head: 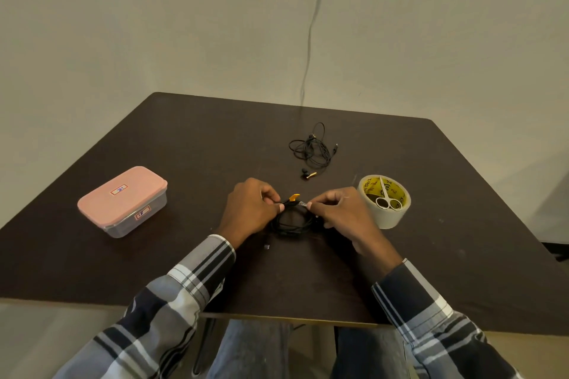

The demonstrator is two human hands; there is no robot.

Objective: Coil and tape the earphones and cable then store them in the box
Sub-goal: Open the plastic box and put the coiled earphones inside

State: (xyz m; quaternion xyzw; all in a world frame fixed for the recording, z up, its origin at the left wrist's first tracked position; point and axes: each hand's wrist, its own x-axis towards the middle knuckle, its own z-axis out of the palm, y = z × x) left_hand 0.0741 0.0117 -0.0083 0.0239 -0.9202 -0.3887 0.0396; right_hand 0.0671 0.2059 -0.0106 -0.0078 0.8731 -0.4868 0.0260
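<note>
- At about nine o'clock on the dark table sat the box, a clear tub with its pink lid on and small labels on the lid and the near side.
- At the centre, the left hand pinched the coiled black cable at the top of the coil, fingers curled round it.
- A small orange tab stuck up from the cable between the two hands.
- The right hand pinched the same coil just beside the left, fingertips drawn together on a pale bit that may have been tape; I could not tell for sure.
- At about twelve o'clock, well apart from the hands, the earphones lay in a loose black tangle, their buds toward the near side.
- At about three o'clock stood the roll of tape, just beside the right hand, with small scissors resting across its hole.
- Both plaid sleeves reached in from six o'clock.
</note>
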